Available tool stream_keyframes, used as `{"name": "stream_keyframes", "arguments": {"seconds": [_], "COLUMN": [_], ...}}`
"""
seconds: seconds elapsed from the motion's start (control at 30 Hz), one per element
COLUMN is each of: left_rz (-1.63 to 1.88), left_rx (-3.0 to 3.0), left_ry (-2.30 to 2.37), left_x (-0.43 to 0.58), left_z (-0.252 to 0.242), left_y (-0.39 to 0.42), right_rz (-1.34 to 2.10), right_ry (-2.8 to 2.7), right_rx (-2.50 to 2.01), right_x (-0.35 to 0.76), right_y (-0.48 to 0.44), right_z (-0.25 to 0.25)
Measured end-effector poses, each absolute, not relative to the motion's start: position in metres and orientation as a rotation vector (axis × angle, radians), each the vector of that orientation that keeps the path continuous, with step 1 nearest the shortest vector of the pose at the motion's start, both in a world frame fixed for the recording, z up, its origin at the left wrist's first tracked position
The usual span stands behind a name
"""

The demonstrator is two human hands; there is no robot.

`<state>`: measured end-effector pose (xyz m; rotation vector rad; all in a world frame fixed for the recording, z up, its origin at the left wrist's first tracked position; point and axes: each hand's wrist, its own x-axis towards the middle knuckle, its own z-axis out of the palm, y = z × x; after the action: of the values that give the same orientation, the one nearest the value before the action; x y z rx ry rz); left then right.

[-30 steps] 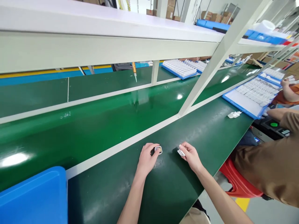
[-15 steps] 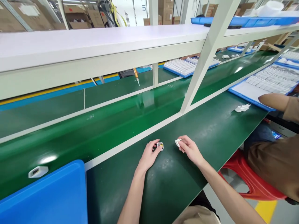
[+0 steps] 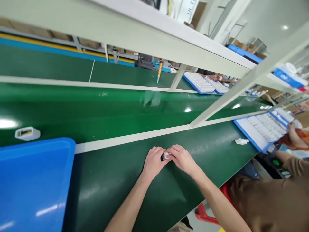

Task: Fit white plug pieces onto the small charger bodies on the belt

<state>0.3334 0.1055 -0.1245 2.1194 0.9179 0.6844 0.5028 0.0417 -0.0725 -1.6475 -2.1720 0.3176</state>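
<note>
My left hand (image 3: 154,163) is closed around a small white plastic housing (image 3: 165,156) just over the green bench. From the other side, my right hand (image 3: 181,158) is closed with its fingertips at the housing's open end, pressed on a small white plastic insert mostly hidden by the fingers. The two hands meet, thumbs and fingertips nearly touching. Whether the insert sits inside the housing I cannot tell.
A blue bin (image 3: 36,183) stands at the left. Beyond it, a similar white housing (image 3: 27,133) lies on the green belt (image 3: 125,111). A slanted white post (image 3: 224,100) rises ahead. At right are white parts (image 3: 241,141), a blue-edged tray (image 3: 257,129) and a co-worker's sleeve (image 3: 293,167).
My right hand has moved left with the white insert and now meets the housing in my left hand. The camera view has tilted and turned.
</note>
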Motion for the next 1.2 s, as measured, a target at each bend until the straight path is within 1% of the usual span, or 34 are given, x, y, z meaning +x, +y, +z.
{"name": "stream_keyframes", "arguments": {"seconds": [0.33,0.7,1.0,1.2], "left_rz": [0.764,0.768,0.776,0.735], "left_rx": [2.162,2.147,2.131,2.155], "left_ry": [0.945,0.979,0.971,0.964], "left_x": [0.338,0.34,0.341,0.342], "left_z": [-0.133,-0.132,-0.132,-0.134], "left_y": [0.097,0.095,0.095,0.095], "right_rz": [0.198,0.357,0.301,0.328], "right_ry": [-2.484,-2.376,-2.319,-2.33], "right_rx": [-1.621,-1.583,-1.578,-1.567], "right_x": [0.506,0.517,0.519,0.517], "right_y": [0.044,0.042,0.036,0.04], "right_z": [-0.06,-0.064,-0.065,-0.07]}}
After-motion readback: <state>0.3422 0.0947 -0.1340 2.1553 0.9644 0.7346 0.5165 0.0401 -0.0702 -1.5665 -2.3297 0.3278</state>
